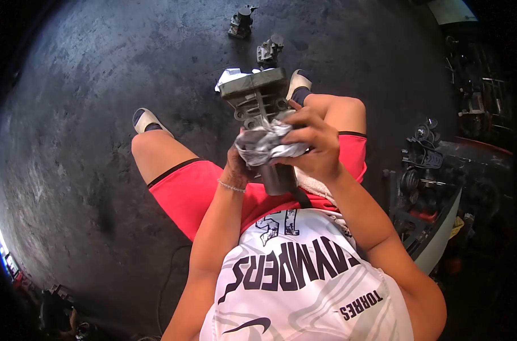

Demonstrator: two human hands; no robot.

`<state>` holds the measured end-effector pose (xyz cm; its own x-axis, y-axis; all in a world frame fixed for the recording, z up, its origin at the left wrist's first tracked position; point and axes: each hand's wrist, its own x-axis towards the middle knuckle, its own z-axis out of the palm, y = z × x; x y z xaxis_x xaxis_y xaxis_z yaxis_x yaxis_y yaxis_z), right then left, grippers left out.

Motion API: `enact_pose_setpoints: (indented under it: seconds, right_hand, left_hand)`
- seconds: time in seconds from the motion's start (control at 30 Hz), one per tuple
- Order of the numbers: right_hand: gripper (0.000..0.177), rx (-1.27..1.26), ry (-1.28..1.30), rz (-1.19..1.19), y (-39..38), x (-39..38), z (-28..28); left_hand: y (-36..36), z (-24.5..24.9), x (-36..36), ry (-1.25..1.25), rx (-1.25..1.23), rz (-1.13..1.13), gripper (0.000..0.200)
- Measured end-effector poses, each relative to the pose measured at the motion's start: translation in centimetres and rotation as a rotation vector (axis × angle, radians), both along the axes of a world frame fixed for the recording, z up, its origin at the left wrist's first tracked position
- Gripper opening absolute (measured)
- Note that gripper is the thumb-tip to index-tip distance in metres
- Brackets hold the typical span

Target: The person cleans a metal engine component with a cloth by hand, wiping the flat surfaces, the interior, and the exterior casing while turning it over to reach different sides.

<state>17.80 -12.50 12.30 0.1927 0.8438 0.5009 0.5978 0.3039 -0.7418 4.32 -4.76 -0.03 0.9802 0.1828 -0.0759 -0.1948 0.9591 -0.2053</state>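
A grey metal engine part (253, 85) with a flat, wide flange, fins and a round cylinder end is held up over my lap. My left hand (236, 163) grips its lower left side, with most of the fingers hidden behind the metal. My right hand (315, 139) is closed on a crumpled, grey-stained white cloth (264, 145), which lies against the middle of the part. Beneath the cloth the cylinder end (279, 179) points toward my body. Some white material (230, 76) shows at the flange's far edge.
On the dark floor (99, 91) ahead stand two small metal parts, one near (268, 52) and one farther off (241, 23). Assorted metal parts (423, 148) lie at the right beside a light panel edge (440, 238). More items (59, 301) are at the lower left.
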Motion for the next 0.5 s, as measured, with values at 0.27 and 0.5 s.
enact_pose_setpoints:
  seconds: [0.27,0.5]
  right_hand:
    - [0.043,-0.239,-0.311,0.043,0.1,0.9,2.6]
    - [0.047,-0.144,-0.552,0.147,0.0,2.6,3.1]
  left_hand:
    - [0.2,2.5,0.2,0.226,0.366,0.029,0.073]
    - [0.2,2.1,-0.5,0.052,0.28,0.014,0.071]
